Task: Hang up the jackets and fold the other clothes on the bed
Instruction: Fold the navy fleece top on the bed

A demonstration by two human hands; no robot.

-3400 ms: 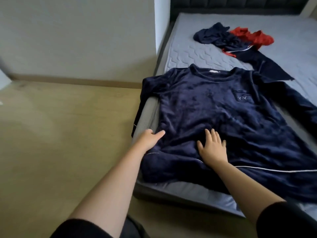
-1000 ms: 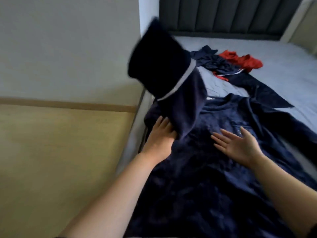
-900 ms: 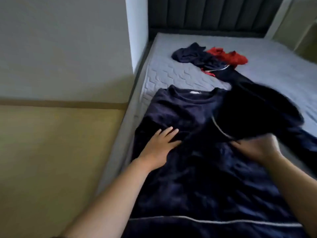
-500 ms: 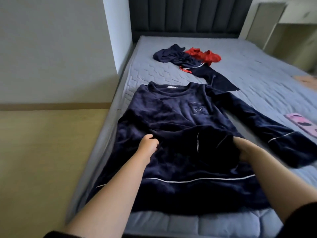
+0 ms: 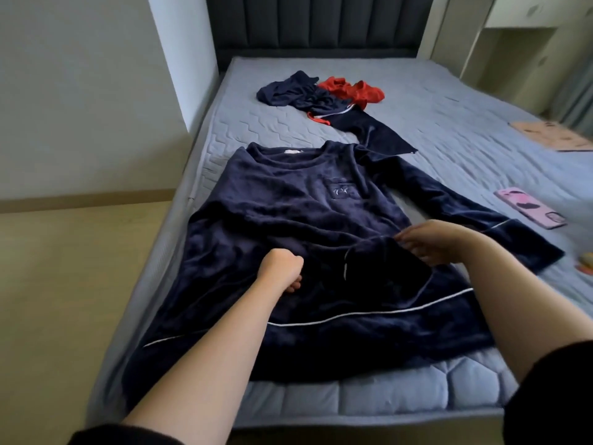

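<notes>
Dim, cool, soft light, brighter toward the right; wide-angle warp, slight blur.

No legible text anywhere

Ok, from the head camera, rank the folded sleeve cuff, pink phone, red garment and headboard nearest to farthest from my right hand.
1. folded sleeve cuff, touching the right hand, on the navy top.
2. pink phone, on the mattress to the hand's right.
3. red garment, farther up, toward the left.
4. headboard, at the far end.
</notes>
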